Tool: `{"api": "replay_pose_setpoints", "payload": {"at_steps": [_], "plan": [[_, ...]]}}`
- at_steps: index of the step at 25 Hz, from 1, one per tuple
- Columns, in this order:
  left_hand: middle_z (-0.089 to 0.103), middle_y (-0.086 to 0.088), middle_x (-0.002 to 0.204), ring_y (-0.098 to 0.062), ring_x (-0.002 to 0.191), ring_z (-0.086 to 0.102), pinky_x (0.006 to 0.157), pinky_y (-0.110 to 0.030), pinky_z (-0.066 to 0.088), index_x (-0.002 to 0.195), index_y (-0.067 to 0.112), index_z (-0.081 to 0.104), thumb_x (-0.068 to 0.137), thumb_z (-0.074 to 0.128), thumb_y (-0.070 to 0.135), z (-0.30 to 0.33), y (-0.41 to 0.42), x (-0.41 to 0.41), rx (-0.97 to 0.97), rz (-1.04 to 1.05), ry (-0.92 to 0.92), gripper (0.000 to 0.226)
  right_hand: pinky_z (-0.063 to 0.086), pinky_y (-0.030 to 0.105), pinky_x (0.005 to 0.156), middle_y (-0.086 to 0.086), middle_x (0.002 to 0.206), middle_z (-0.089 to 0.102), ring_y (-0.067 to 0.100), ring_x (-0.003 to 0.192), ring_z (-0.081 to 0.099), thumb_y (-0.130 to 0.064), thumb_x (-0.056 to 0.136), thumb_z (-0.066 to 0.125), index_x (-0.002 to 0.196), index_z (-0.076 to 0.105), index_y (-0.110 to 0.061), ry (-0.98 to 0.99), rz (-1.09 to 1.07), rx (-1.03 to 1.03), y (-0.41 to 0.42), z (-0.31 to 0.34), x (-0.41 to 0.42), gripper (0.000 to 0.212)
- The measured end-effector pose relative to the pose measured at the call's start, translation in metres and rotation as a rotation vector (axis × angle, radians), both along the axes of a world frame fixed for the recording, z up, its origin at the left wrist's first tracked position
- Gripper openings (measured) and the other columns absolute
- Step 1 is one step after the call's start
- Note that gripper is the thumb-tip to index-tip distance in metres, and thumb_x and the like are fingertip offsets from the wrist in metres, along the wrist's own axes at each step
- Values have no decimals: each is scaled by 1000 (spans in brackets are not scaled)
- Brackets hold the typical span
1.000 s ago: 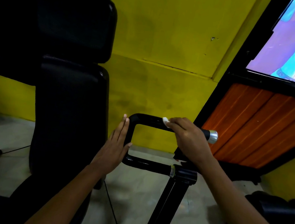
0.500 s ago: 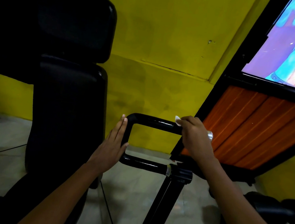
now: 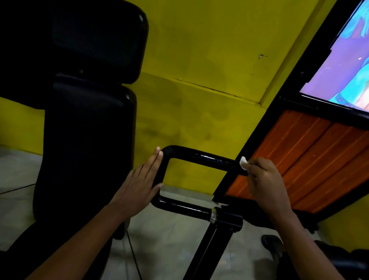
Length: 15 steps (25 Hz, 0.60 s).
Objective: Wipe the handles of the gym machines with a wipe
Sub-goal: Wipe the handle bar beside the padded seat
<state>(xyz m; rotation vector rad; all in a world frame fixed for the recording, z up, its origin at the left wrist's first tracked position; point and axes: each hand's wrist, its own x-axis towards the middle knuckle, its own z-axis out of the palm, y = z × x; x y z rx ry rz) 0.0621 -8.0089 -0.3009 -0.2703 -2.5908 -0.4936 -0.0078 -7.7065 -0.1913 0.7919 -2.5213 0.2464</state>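
A black U-shaped machine handle (image 3: 202, 159) stands in the middle of the head view, its lower bar joined to a black upright post (image 3: 209, 255). My right hand (image 3: 266, 183) is curled over the right end of the top bar and pinches a small white wipe (image 3: 243, 163) against it; the bar's metal end cap is hidden under the hand. My left hand (image 3: 142, 182) lies flat with straight fingers against the handle's left bend.
A tall black padded seat back (image 3: 86, 105) stands close on the left. A yellow wall (image 3: 209, 73) is behind. An orange slatted panel in a black frame (image 3: 314, 159) leans at right, under a bright screen (image 3: 367, 61). Dark machine parts (image 3: 326, 259) sit low right.
My right hand has slid the wipe rightward along the top bar to its end, covering the metal cap. My left hand has stayed pressed on the left bend.
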Motion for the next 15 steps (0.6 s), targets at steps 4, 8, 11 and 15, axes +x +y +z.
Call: {"api": "replay_pose_setpoints", "payload": {"at_steps": [4,8,11,15], "plan": [[-11,2,160,-20,132,38,102,-33,42,151,15,-10,97,42,45,1,-5,0,-18,-20,8,81,50,41,66,18,94,62,31,84,53,5,84,60,106,66,6,-22,-221,-161,-27,-4,5,23],[-12,5,160,-18,137,33,105,-34,39,152,17,-10,95,47,44,2,-7,0,1,-36,-11,85,49,44,67,20,88,62,36,82,52,10,79,58,95,69,5,-12,-172,-187,-86,-6,5,20],[-10,6,160,-18,138,32,104,-34,40,152,19,-10,93,49,45,3,-10,-1,-9,-44,-20,87,49,38,65,19,87,62,37,81,54,9,76,61,95,69,4,8,-87,-139,-136,-7,10,21],[-17,10,158,-15,142,20,109,-32,32,149,25,-19,92,52,44,3,-13,-2,-32,-62,-45,93,49,32,64,13,99,61,30,84,55,2,77,67,114,63,-2,102,33,-6,-158,-17,19,38]]}}
